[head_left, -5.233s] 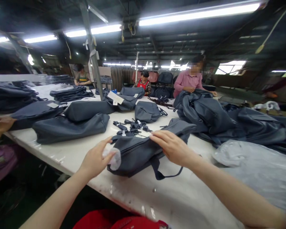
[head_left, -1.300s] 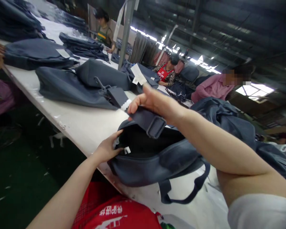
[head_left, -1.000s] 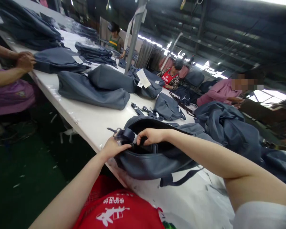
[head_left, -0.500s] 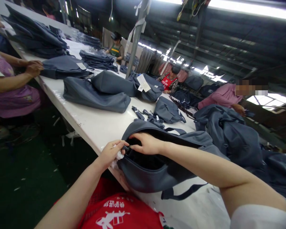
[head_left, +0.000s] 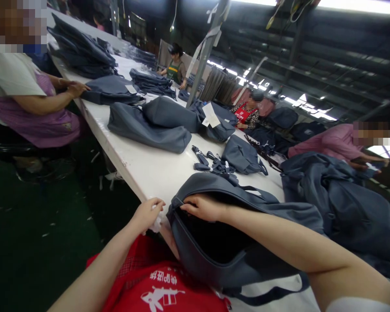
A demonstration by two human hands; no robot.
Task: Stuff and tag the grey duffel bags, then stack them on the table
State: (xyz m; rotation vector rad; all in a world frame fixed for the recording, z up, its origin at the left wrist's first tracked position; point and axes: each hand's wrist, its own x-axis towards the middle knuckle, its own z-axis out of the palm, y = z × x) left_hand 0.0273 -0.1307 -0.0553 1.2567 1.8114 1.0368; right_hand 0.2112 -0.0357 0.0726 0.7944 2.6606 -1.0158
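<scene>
In front of me a dark blue-grey bag [head_left: 214, 271] lies on its side on the table, its long zipped opening gaping toward me. My right hand [head_left: 204, 207] reaches into the opening, its fingers closed on the bag's edge at the left end. Beside that end, apart from the bag, my left hand [head_left: 147, 215] is closed around crumpled white material [head_left: 156, 223], thin paper or plastic. A dark strap [head_left: 269, 297] loops out at the bag's near side. Deep inside, the bag is too dark to make out.
On the white table [head_left: 139, 169] lie strap pieces [head_left: 214, 164], a small blue-grey bag [head_left: 242, 154] and larger bags [head_left: 149, 128]. A bag heap [head_left: 338, 199] stands right. A co-worker [head_left: 29, 95] sits left; others work farther back. A metal post [head_left: 206, 56] rises from the table.
My left hand has come away from the bag's end, keeping the white material. My right hand stays in the opening, which gapes wider. The view has swung slightly left.
</scene>
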